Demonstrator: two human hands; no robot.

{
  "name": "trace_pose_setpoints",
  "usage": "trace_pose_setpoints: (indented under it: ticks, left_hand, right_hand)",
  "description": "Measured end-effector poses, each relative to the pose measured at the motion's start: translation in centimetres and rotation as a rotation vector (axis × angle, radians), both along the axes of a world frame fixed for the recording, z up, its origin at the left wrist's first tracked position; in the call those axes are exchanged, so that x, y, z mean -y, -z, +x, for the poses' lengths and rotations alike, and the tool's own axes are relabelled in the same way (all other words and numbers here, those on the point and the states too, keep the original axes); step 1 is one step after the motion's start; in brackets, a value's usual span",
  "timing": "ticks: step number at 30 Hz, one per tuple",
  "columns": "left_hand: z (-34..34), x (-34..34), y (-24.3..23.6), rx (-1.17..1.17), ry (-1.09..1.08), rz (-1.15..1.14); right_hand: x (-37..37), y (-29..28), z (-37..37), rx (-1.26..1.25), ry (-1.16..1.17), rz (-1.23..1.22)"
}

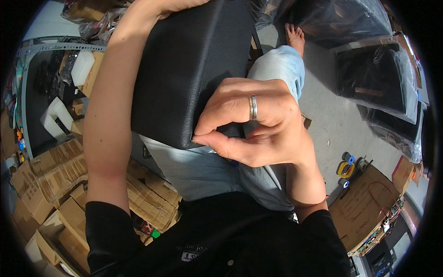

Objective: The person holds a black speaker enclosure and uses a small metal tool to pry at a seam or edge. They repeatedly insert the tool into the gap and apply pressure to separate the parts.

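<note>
A black textured cushion-like block (189,64) rests on my lap over light blue jeans (203,171). My right hand (251,124), with a ring on one finger, pinches the block's near corner between thumb and fingers. My left hand (173,5) reaches over the block's far top edge at the picture's upper rim and appears to grip it; most of that hand is cut off. My left forearm (110,106) runs along the block's left side.
Flat brown cardboard boxes (60,171) are piled at the lower left. Black items wrapped in clear plastic (378,78) stand at the upper right. Rolls of tape (346,168) lie on the grey floor beside a cardboard box (364,207). A bare foot (295,37) shows ahead.
</note>
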State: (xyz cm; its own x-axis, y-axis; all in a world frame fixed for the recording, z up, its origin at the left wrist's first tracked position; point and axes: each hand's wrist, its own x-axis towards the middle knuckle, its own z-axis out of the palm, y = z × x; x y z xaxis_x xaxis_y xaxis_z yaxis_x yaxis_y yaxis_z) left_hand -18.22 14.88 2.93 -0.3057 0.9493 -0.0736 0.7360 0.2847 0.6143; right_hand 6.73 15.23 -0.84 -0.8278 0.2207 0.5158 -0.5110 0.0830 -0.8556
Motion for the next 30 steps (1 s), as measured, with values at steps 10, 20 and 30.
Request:
trace_pose_setpoints:
  ticks: [10,20,30]
  left_hand:
    - [-0.7,-0.2,0.8,-0.146,0.001,0.013]
    - [1.3,0.5,-1.7,0.078,-0.005,-0.025]
    - [-0.3,0.0,0.3,0.010,0.026,0.040]
  right_hand:
    - [0.2,0.2,0.1,0.003,0.010,-0.013]
    - [0.6,0.1,1.3,-0.154,0.210,0.308]
    - [1.7,-0.7,2.4,-0.120,0.396,0.548]
